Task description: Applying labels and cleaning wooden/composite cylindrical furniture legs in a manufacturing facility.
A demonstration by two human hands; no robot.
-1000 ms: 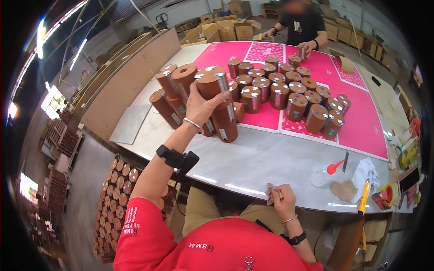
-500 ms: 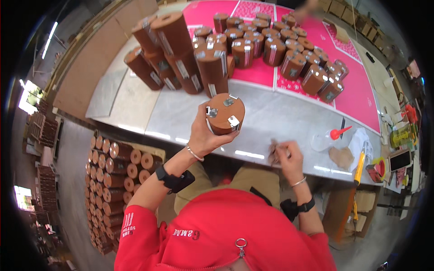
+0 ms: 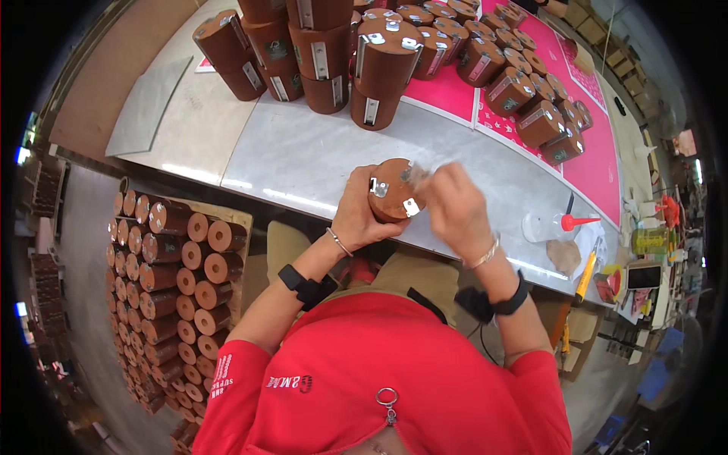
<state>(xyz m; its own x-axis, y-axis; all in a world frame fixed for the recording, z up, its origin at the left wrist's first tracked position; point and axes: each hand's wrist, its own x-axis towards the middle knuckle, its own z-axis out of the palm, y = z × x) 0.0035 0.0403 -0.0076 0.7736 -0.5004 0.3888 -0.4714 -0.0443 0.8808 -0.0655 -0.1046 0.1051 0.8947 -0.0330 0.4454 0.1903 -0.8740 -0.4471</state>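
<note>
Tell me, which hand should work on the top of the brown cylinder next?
Probably the right hand: it is at the top of the brown cylinder, beside the metal clips. The left hand wraps around the cylinder, holding it.

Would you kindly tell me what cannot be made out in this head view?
- What the right hand pinches: blurred by motion.
- Lower body of the brown cylinder: hidden inside the left hand.
- Top of the cylinder stacks: cut off by the upper edge.
- Items beside the clear squeeze bottle: too small.
</note>
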